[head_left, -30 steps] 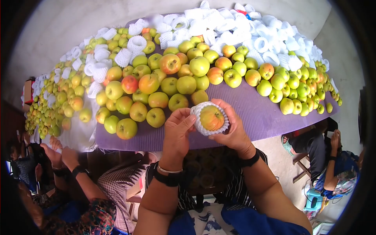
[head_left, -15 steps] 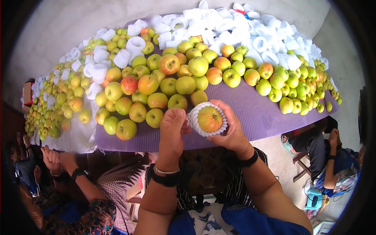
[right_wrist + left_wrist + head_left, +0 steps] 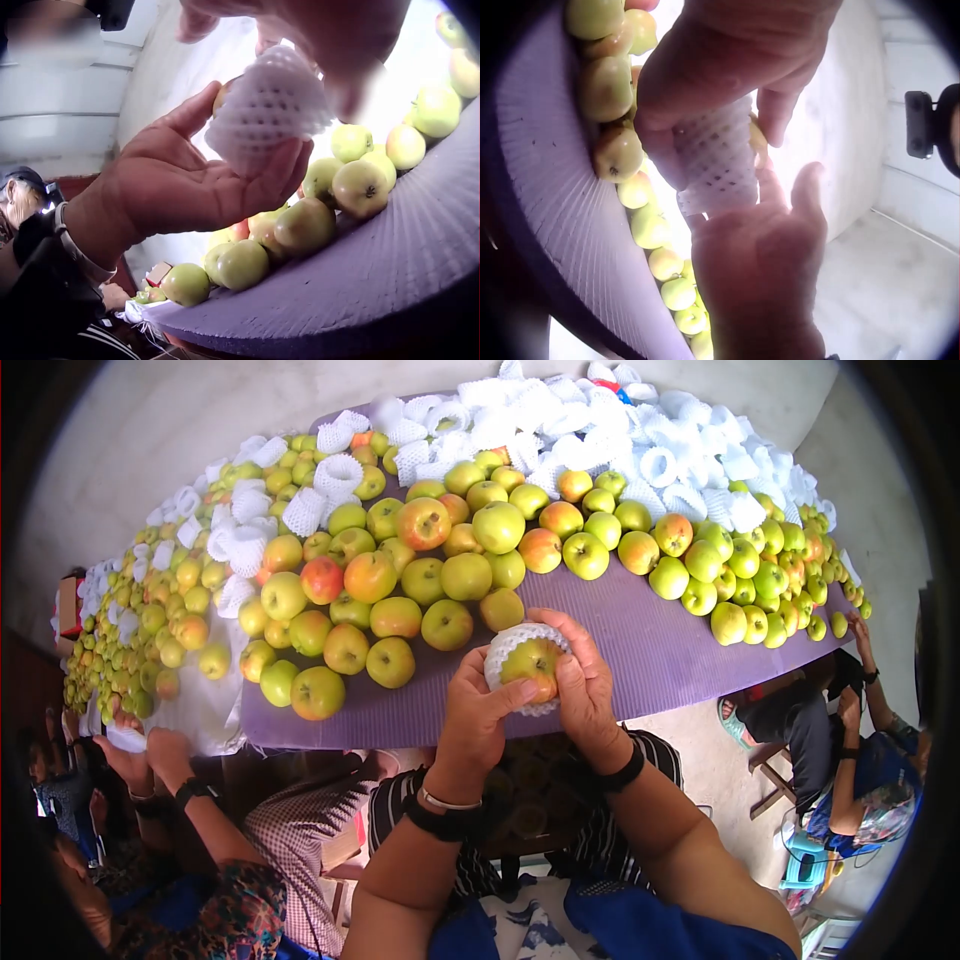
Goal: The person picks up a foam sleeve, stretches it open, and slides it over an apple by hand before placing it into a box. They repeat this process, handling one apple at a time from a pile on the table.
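A yellow-green apple with a red blush (image 3: 533, 663) sits in a white foam net sleeve (image 3: 720, 161), held between both hands above the table's near edge. My left hand (image 3: 475, 710) grips the sleeved apple from the left, its thumb reaching over the apple's bare face. From the other side my right hand (image 3: 588, 695) holds it, thumb on the front and fingers behind the net. In the right wrist view the left hand's fingers (image 3: 289, 169) curl under the mesh. Bare apples (image 3: 395, 617) lie close beyond the left hand.
A purple ridged mat (image 3: 640, 650) covers the table. White foam sleeves (image 3: 660, 465) are heaped along the back, and more apples (image 3: 760, 580) lie at the right. People sit on both sides; one hand (image 3: 125, 755) at the left holds something white. A teal stool (image 3: 803, 863) stands at right.
My left hand has come back from the sleeve's edge to grip the apple, thumb across its front. The apple has turned in the hands. At right, another person's arm now reaches to the table.
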{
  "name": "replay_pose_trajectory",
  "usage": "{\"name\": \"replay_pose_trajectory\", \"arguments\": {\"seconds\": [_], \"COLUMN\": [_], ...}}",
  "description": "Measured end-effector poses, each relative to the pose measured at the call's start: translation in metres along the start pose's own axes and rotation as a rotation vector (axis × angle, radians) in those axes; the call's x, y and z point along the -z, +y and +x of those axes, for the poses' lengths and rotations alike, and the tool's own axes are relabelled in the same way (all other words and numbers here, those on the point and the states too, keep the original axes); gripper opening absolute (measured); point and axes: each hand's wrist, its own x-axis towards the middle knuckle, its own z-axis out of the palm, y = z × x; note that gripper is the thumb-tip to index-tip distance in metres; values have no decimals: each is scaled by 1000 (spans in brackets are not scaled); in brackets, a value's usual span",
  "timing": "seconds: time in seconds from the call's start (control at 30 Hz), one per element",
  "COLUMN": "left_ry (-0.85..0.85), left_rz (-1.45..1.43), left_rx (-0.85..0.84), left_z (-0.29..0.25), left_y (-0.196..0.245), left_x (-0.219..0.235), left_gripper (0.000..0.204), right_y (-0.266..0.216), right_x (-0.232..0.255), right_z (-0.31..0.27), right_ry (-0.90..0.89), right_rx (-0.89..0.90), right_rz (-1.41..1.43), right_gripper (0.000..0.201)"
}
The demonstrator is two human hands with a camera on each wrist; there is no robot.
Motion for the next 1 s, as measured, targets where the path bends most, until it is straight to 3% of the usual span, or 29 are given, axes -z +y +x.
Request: {"name": "replay_pose_trajectory", "arguments": {"seconds": [0.17,0.4,0.47,0.5,0.57,0.6,0.67,0.8,0.87,0.9,0.97,1.0], "left_ry": [-67,-79,-98,-97,-98,-96,-118,-73,-55,-33,-6,11], "left_rz": [-117,-67,23,21,68,68,94,101,137,218,330,320], "left_rx": [30,-52,-3,0,77,83,83,93,78,64,43,58], "left_z": [0,1,2,1,-2,-3,-1,-2,1,2,4,4], "left_y": [2,8,10,11,12,11,9,14,19,17,16,17], "left_x": [-2,0,4,3,0,2,3,2,3,10,15,16], "left_gripper": [52,56,55,55,54,54,51,47,46,46,48,48], "right_y": [-8,-9,-4,-4,-8,-10,-13,-10,-22,-25,-29,-29], "right_x": [-6,-6,5,9,14,13,11,18,20,19,16,14], "right_z": [0,1,5,7,9,8,5,5,10,8,6,5], "right_ry": [54,30,21,21,-259,-255,-202,-242,-301,-315,-424,-436], "right_rx": [-119,-148,48,44,75,70,-152,-111,76,35,139,118], "right_rz": [466,499,261,259,188,189,330,288,3,12,-354,-347], "right_gripper": [36,35,37,37,39,39,42,46,61,61,80,80]}}
